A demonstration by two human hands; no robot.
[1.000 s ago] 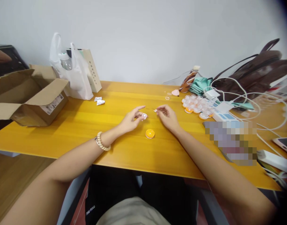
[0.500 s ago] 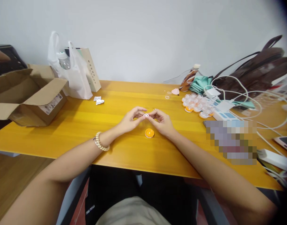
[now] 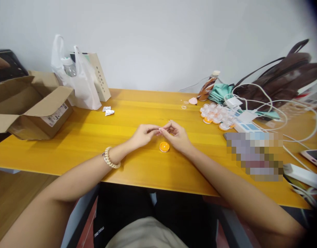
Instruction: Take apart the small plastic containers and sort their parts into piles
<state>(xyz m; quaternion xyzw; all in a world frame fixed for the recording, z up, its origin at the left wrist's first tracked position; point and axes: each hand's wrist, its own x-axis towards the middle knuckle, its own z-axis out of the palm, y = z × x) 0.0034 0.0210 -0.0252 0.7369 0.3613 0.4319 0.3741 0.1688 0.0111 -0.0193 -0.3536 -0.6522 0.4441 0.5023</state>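
My left hand (image 3: 142, 135) and my right hand (image 3: 177, 135) meet fingertip to fingertip above the yellow table (image 3: 91, 137). Between the fingertips both hands pinch a tiny white and pink piece (image 3: 160, 130), mostly hidden by the fingers. A small round orange cap (image 3: 164, 147) lies on the table just under my right hand's fingers. A beaded bracelet (image 3: 110, 158) circles my left wrist.
An open cardboard box (image 3: 31, 106) sits at the left, with a white plastic bag (image 3: 78, 82) behind it. Two small foil scraps (image 3: 108, 111) lie nearby. Several clear and orange capsules (image 3: 216, 115), white cables (image 3: 264, 106), a brown bag (image 3: 279, 82) and a phone (image 3: 313, 157) crowd the right.
My hands were apart, each holding a small piece; they have come together, and their fingertips now close over the piece between them.
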